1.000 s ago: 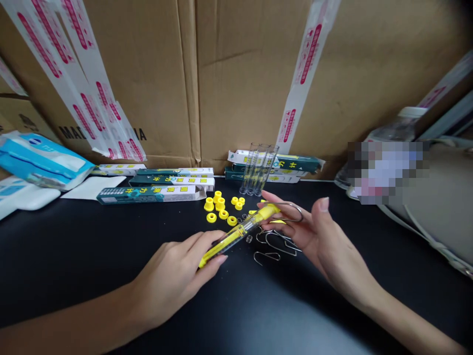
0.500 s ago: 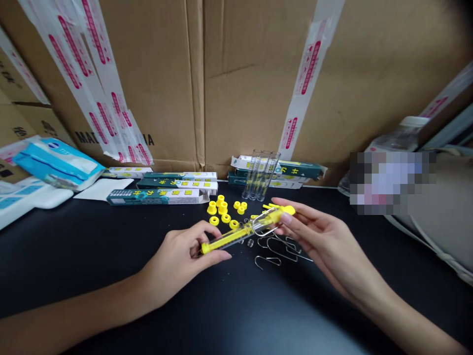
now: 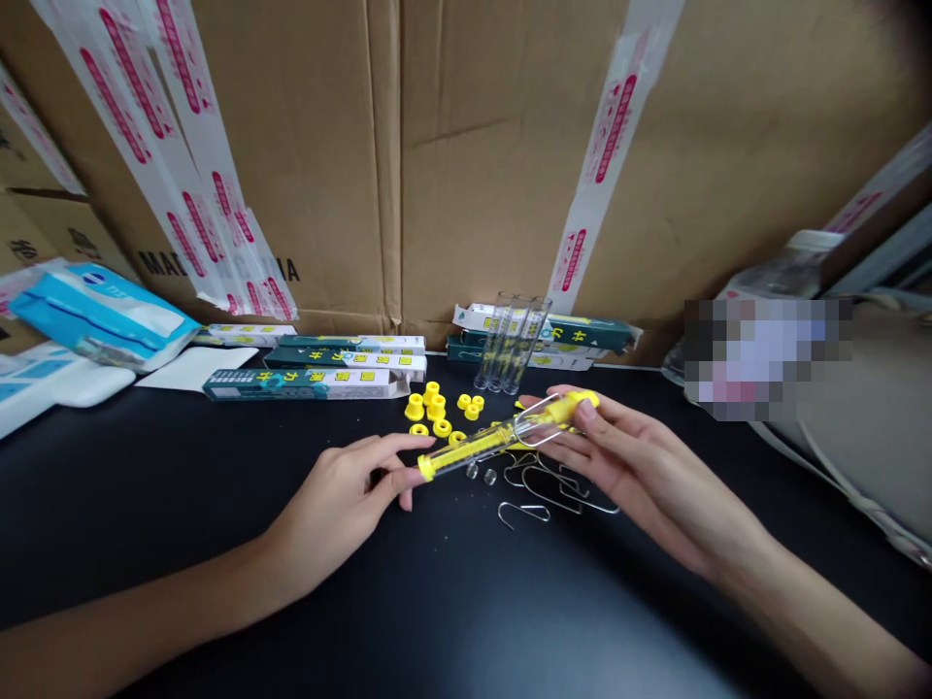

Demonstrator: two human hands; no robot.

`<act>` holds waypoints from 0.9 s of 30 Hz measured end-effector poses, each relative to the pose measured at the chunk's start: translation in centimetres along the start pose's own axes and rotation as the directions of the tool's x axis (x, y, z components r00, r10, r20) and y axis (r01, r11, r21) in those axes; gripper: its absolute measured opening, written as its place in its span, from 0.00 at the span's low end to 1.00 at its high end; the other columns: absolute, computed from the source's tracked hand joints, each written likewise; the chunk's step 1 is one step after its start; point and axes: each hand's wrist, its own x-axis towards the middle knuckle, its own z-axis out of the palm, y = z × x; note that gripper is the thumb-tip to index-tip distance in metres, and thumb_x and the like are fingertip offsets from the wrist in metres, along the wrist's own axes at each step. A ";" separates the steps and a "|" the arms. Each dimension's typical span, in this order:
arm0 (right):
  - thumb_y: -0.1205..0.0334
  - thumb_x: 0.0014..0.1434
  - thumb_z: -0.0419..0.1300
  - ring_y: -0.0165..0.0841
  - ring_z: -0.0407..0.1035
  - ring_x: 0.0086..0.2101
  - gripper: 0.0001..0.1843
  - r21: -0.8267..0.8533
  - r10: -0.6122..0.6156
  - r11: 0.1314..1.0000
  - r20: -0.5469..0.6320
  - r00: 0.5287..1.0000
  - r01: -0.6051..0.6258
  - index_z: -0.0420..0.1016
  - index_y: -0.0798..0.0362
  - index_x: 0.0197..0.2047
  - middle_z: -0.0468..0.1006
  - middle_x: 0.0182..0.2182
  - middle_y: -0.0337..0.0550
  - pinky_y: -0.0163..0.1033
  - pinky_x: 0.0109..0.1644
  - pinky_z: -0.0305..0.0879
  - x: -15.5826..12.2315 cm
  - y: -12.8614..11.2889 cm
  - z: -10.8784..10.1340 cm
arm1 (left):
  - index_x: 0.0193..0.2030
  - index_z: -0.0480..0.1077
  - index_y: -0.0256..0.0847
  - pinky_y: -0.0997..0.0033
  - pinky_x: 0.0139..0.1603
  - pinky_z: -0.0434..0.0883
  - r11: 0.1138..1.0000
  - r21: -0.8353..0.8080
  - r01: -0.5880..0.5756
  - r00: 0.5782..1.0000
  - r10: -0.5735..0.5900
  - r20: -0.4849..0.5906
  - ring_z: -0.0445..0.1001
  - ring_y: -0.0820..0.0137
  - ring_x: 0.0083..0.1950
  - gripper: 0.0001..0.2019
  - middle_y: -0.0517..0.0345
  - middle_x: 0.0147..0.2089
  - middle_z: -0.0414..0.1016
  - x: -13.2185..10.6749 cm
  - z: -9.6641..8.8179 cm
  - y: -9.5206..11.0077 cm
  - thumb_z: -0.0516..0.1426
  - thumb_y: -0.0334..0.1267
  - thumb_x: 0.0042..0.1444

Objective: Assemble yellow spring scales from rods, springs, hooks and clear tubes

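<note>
Taped brown cardboard (image 3: 481,214), black tabletop (image 3: 451,612)

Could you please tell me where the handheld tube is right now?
In the head view, the handheld tube is near the centre, above the black table between the left hand and the right hand, in front of loose yellow pieces.

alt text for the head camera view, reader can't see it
A person's right hand grips the upper end of a clear, yellow-ended tube slanted over a black tabletop; the left hand seems to touch its lower end. Nearby are yellow caps, metal hooks, standing clear tubes and printed boxes before cardboard.
</note>
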 end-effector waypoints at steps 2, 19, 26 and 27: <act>0.54 0.65 0.65 0.38 0.79 0.48 0.11 0.007 -0.001 1.000 0.021 1.000 0.001 0.82 0.50 0.47 0.83 0.50 0.46 0.44 0.61 0.72 -0.1 -0.2 0.0 | 0.44 0.79 0.46 0.75 0.24 0.58 0.999 0.032 0.007 1.000 -0.006 -0.024 0.69 0.72 0.26 0.11 0.66 0.27 0.78 0.1 0.0 -0.1 0.55 0.40 0.64; 0.58 0.58 0.72 0.34 0.81 0.45 0.16 0.153 0.003 0.988 -0.030 1.000 0.001 0.81 0.52 0.49 0.86 0.45 0.45 0.34 0.52 0.78 0.3 -0.1 0.4 | 0.30 0.78 0.44 0.76 0.30 0.62 0.993 -0.029 -0.116 0.993 0.116 -0.004 0.71 0.73 0.29 0.11 0.65 0.28 0.78 1.2 -0.4 -1.0 0.59 0.37 0.63; 0.61 0.61 0.70 0.36 0.81 0.46 0.16 0.143 0.051 0.987 0.119 0.992 -0.068 0.78 0.52 0.51 0.85 0.48 0.47 0.39 0.55 0.77 -0.4 0.9 1.7 | 0.33 0.80 0.44 0.77 0.32 0.63 0.976 0.000 -0.217 0.976 0.217 0.026 0.70 0.73 0.33 0.05 0.62 0.32 0.76 0.7 0.2 -0.7 0.65 0.33 0.60; 0.59 0.62 0.69 0.37 0.81 0.45 0.14 0.132 0.058 0.988 0.123 0.991 -0.074 0.77 0.51 0.50 0.85 0.48 0.47 0.42 0.53 0.78 -0.5 1.1 1.9 | 0.33 0.80 0.43 0.77 0.32 0.64 0.972 0.006 -0.236 0.971 0.236 0.025 0.70 0.74 0.32 0.05 0.62 0.32 0.76 0.6 0.3 -0.6 0.65 0.32 0.60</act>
